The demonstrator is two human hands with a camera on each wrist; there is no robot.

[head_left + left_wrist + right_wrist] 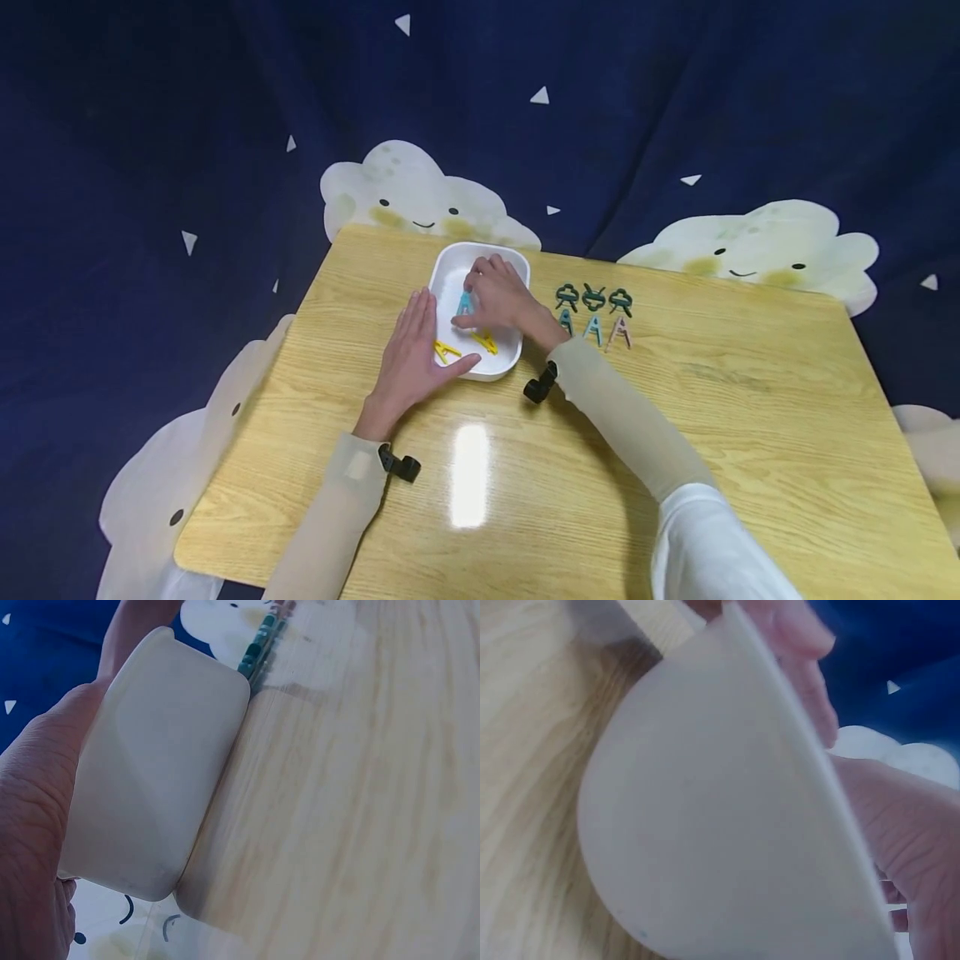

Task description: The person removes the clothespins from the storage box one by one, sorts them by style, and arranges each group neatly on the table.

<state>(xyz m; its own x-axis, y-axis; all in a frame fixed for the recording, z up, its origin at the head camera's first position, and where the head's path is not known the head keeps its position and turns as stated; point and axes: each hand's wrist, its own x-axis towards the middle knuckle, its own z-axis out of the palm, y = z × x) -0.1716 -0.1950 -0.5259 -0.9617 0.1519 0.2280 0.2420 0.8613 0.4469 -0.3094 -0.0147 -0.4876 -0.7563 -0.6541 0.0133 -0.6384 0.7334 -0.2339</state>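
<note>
A white rectangular tray (487,372) stands on the table. My left hand (408,358) rests on its left wall with straight fingers, the thumb lying over the near rim. My right hand (498,293) reaches inside, its index finger and thumb pinching a light-blue clothespin (464,302) at its two ends. Two yellow clothespins lie in the tray's near part, one at the left (446,352) and one at the right (486,342). Both wrist views show mostly the outer tray wall (157,765), so the fingertips inside are hidden there.
Right of the tray, three dark green cloud-shaped clips (593,297) lie in a row. Nearer me is a row of clothespins: one teal (566,321), one light blue (593,330) and one pink (620,332). A dark blue curtain (600,125) hangs behind the wooden table (750,433).
</note>
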